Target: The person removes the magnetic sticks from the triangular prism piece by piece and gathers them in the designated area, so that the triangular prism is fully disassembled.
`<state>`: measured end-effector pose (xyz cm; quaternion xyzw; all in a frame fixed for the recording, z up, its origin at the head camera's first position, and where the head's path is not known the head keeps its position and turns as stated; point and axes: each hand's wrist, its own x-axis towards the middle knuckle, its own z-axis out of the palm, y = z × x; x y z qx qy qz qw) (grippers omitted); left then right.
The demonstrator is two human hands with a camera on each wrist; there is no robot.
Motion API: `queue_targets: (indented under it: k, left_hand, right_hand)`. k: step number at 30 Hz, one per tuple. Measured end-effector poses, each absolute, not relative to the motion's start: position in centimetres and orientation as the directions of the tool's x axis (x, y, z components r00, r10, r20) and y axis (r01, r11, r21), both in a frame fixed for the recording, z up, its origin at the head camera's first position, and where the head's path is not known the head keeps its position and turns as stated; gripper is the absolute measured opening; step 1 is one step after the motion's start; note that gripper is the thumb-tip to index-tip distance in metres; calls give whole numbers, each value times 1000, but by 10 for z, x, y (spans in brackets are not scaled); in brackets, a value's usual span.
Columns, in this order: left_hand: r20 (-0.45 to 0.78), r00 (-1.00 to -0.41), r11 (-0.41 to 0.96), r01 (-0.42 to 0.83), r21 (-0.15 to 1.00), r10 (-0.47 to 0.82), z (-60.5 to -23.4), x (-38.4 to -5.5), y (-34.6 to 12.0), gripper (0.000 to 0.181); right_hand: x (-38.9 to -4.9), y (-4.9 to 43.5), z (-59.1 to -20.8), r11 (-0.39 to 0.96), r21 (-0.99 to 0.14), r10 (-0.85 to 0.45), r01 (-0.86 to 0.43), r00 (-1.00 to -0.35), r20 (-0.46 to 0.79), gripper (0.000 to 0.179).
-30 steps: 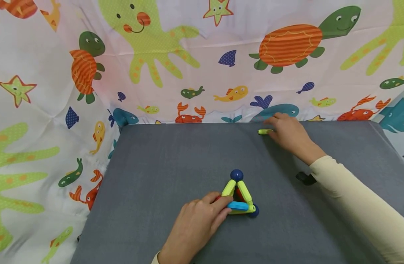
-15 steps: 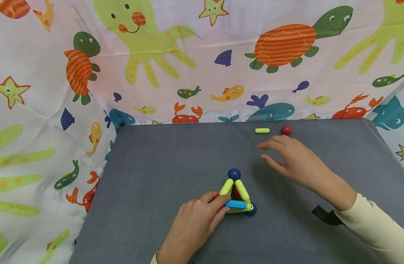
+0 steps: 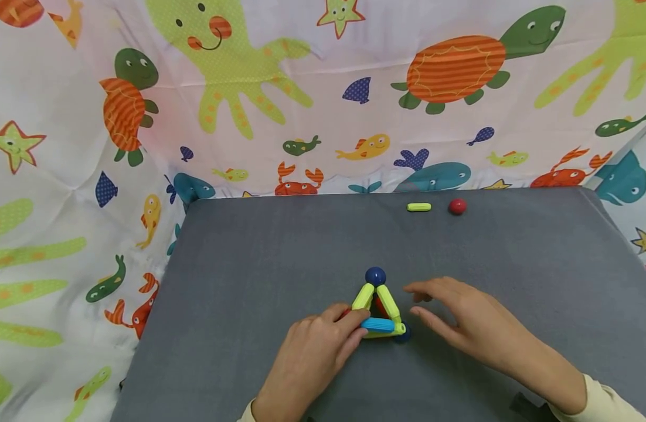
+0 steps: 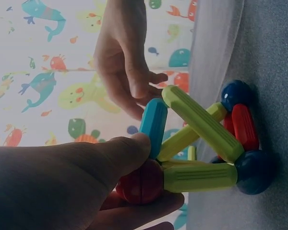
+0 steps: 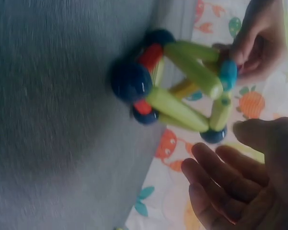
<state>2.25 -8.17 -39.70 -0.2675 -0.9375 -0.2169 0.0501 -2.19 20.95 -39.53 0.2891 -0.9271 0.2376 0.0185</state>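
Note:
A toy ball-and-stick frame (image 3: 388,302) of yellow-green, red and blue sticks with dark blue balls stands on the grey table. My left hand (image 3: 318,346) grips its near left corner, thumb and fingers round a red ball (image 4: 141,184). From that ball a light blue stick (image 4: 154,125) slants up, its lower end by the thumb. To the right of the frame hovers my right hand (image 3: 476,325), holding nothing, fingers relaxed and thumb apart. In the right wrist view its fingertips are close to a dark blue ball (image 5: 214,134).
Toward the table's back edge lie a loose yellow-green stick (image 3: 419,207) and, to its right, a loose red ball (image 3: 457,206). A curtain (image 3: 323,105) printed with sea animals hangs behind and to the left of the grey table (image 3: 249,252).
My right hand has drawn back from the far edge toward the frame, bringing the loose red ball into sight. The loose stick stays at the back. My left hand keeps its grip.

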Motion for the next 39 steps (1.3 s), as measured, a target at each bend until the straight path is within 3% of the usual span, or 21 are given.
queue_targets:
  k: [9, 18, 28, 39]
  left_hand:
    - [205, -852, 760, 523, 386, 482, -396, 22, -81, 26]
    - [200, -853, 755, 521, 398, 483, -395, 22, -80, 26]
    - [186, -858, 767, 511, 389, 478, -396, 21, -82, 25]
    - [202, -854, 763, 519, 384, 479, -397, 21, -82, 25]
  right_hand:
    - [-21, 188, -404, 701, -533, -461, -473, -872, 166, 45]
    - [-25, 173, -405, 671, -586, -458, -455, -875, 154, 44]
    - [-28, 165, -407, 595, -671, -481, -443, -865, 144, 55]
    - [-30, 168, -402, 629, -633, -474, -450, -868, 146, 48]
